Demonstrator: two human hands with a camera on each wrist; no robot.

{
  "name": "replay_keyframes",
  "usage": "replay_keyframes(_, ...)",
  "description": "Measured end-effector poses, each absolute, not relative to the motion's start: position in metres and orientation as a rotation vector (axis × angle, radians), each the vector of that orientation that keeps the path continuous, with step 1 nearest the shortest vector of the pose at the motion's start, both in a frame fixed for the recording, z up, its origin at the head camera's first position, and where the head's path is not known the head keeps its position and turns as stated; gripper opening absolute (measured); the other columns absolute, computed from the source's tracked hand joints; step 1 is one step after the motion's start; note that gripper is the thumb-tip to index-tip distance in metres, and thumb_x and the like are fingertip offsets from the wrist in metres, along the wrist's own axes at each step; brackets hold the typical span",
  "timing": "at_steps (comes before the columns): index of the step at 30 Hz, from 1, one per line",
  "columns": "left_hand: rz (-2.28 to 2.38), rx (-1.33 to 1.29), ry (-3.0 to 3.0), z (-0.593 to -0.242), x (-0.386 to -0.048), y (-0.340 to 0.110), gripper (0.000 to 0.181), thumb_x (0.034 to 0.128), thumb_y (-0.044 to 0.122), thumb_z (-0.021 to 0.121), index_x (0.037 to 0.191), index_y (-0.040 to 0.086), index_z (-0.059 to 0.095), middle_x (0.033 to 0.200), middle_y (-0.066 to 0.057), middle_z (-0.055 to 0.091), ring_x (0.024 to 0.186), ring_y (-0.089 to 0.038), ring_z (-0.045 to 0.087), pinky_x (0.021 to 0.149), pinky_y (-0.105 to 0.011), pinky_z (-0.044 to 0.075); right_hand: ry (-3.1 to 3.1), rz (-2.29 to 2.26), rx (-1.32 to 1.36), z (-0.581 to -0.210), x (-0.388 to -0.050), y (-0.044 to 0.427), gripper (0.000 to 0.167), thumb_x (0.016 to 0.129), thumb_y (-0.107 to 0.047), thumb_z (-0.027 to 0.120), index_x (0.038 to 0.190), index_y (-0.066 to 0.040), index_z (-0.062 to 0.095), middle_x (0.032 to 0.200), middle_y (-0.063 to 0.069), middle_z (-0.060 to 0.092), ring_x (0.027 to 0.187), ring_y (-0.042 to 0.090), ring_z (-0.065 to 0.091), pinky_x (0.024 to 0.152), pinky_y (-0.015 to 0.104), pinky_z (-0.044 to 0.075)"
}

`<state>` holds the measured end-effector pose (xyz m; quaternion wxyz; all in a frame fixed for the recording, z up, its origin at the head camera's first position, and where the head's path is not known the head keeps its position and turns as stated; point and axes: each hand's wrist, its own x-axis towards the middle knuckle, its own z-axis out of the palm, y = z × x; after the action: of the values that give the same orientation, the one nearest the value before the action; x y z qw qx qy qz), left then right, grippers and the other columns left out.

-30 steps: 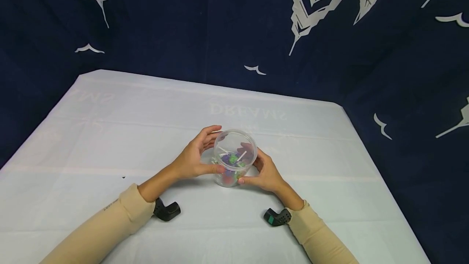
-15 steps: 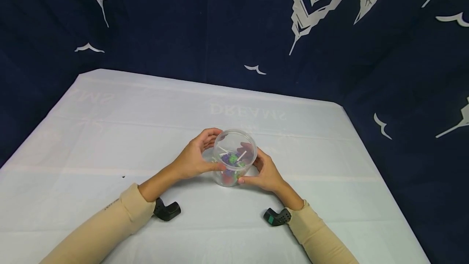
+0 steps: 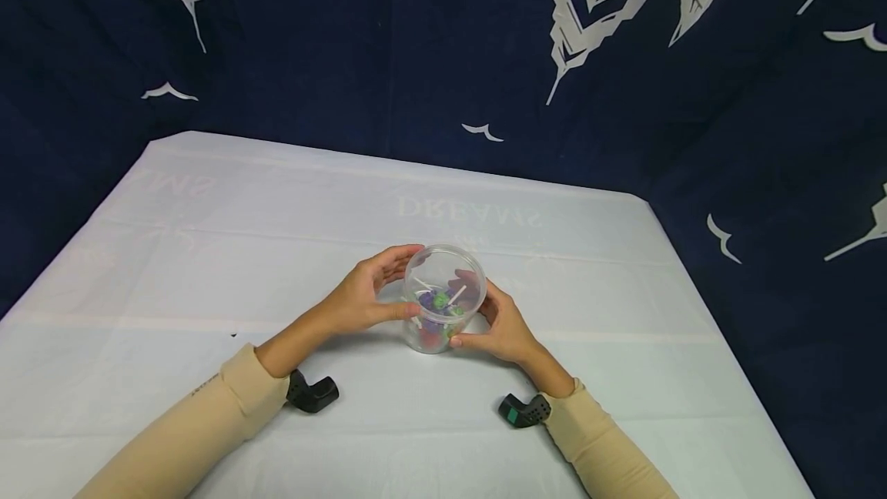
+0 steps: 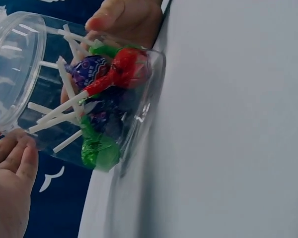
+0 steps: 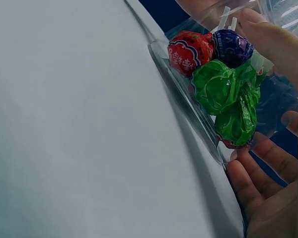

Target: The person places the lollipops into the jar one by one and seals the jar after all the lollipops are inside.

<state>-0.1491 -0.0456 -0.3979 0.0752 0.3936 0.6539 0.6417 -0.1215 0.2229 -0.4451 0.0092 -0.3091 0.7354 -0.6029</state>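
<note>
A clear plastic jar (image 3: pixel 423 340) stands upright on the table, with a clear round lid (image 3: pixel 441 268) on top. Inside lie several wrapped lollipops with white sticks; a red one (image 4: pixel 130 68), a purple one (image 4: pixel 91 70) and a green one (image 5: pixel 216 87) show near the bottom. My left hand (image 3: pixel 360 297) holds the lid's rim from the left, thumb at the front and fingers behind. Low on the jar's right side, my right hand (image 3: pixel 508 329) grips the body between thumb and fingers. Its far fingertips show through the plastic.
A white cloth covers the table (image 3: pixel 242 268). Behind it hangs a dark blue curtain (image 3: pixel 333 45) with white prints. Black wrist cameras sit at the left cuff (image 3: pixel 313 394) and right cuff (image 3: pixel 524 411). A tiny dark speck (image 3: pixel 233 335) lies at left.
My left hand's fingers and thumb have shifted round the lid's rim, and its wrist has moved slightly left. The right hand and the jar have stayed in place.
</note>
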Motion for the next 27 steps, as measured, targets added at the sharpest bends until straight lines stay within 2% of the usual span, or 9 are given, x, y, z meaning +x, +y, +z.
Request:
replay_keyframes(3, 1.941, 1.172, 1.981, -0.400, -0.149, -0.044, 0.093, 0.0787, 0.042, 0.083, 0.143, -0.006, 0.036, 0.141, -0.022, 0.050, 0.131, -0.046, 0.043, 0.112, -0.041, 0.035, 2.301, -1.879, -0.968, -0.445, -0.122, 0.223, 0.092, 0.074, -0.010, 0.088, 0.144, 0.015, 0.033, 0.137, 0.035, 0.045, 0.125, 0.021, 0.053, 0.103, 0.031, 0.044)
replay_keyframes(5, 1.918, 1.147, 2.027, -0.399, -0.148, -0.043, 0.092, 0.0776, 0.044, 0.083, 0.143, -0.003, 0.037, 0.140, -0.019, 0.051, 0.131, -0.045, 0.044, 0.112, -0.041, 0.035, 2.297, -1.881, -0.967, -0.445, -0.123, 0.223, 0.091, 0.075, -0.011, 0.088, 0.144, 0.014, 0.033, 0.137, 0.035, 0.045, 0.125, 0.021, 0.053, 0.103, 0.031, 0.045)
replay_keyframes(8, 1.845, 1.125, 2.102, -0.397, -0.146, -0.045, 0.086, 0.0825, 0.043, 0.079, 0.145, 0.001, 0.038, 0.141, -0.016, 0.051, 0.131, -0.043, 0.045, 0.112, -0.045, 0.035, 2.289, -1.885, -0.976, -0.445, -0.124, 0.222, 0.091, 0.075, -0.011, 0.088, 0.144, 0.013, 0.034, 0.137, 0.036, 0.044, 0.125, 0.021, 0.053, 0.104, 0.031, 0.044)
replay_keyframes(12, 1.741, 1.160, 2.163, -0.395, -0.144, -0.049, 0.088, 0.0896, 0.045, 0.071, 0.151, -0.002, 0.030, 0.148, -0.019, 0.045, 0.132, -0.043, 0.045, 0.112, -0.051, 0.033, 2.285, -1.886, -0.993, -0.446, -0.124, 0.220, 0.091, 0.076, -0.010, 0.088, 0.145, 0.012, 0.033, 0.138, 0.036, 0.043, 0.126, 0.022, 0.053, 0.104, 0.031, 0.045)
replay_keyframes(18, 1.741, 1.261, 2.190, -0.399, -0.143, -0.052, 0.091, 0.0950, 0.046, 0.064, 0.153, -0.008, 0.020, 0.155, -0.022, 0.032, 0.142, -0.036, 0.034, 0.111, -0.048, 0.035, 2.285, -1.846, -0.984, -0.441, -0.124, 0.219, 0.092, 0.075, -0.008, 0.087, 0.147, 0.011, 0.032, 0.138, 0.034, 0.044, 0.125, 0.026, 0.053, 0.103, 0.032, 0.046)
replay_keyframes(20, 1.703, 1.296, 2.251, -0.399, -0.142, -0.053, 0.092, 0.0968, 0.051, 0.058, 0.154, -0.008, 0.016, 0.157, -0.022, 0.029, 0.144, -0.033, 0.029, 0.111, -0.049, 0.036, 2.316, -1.796, -0.961, -0.437, -0.122, 0.222, 0.092, 0.075, -0.006, 0.087, 0.148, 0.008, 0.032, 0.139, 0.032, 0.045, 0.125, 0.026, 0.053, 0.103, 0.032, 0.045)
replay_keyframes(24, 1.474, 1.267, 2.498, -0.394, -0.136, -0.061, 0.093, 0.0979, 0.064, 0.042, 0.158, 0.002, 0.008, 0.159, -0.019, 0.025, 0.146, -0.032, 0.026, 0.113, -0.052, 0.030, 2.522, -1.584, -0.936, -0.422, -0.116, 0.235, 0.094, 0.074, -0.007, 0.087, 0.150, 0.002, 0.033, 0.139, 0.023, 0.049, 0.125, 0.023, 0.052, 0.101, 0.037, 0.047)
replay_keyframes(27, 1.287, 1.174, 2.679, -0.389, -0.129, -0.075, 0.088, 0.0996, 0.058, 0.045, 0.159, 0.006, 0.007, 0.161, -0.016, 0.021, 0.147, -0.033, 0.023, 0.116, -0.053, 0.024, 2.702, -1.399, -0.912, -0.406, -0.110, 0.247, 0.095, 0.074, -0.012, 0.087, 0.152, -0.006, 0.033, 0.142, 0.017, 0.049, 0.127, 0.026, 0.048, 0.099, 0.047, 0.047)
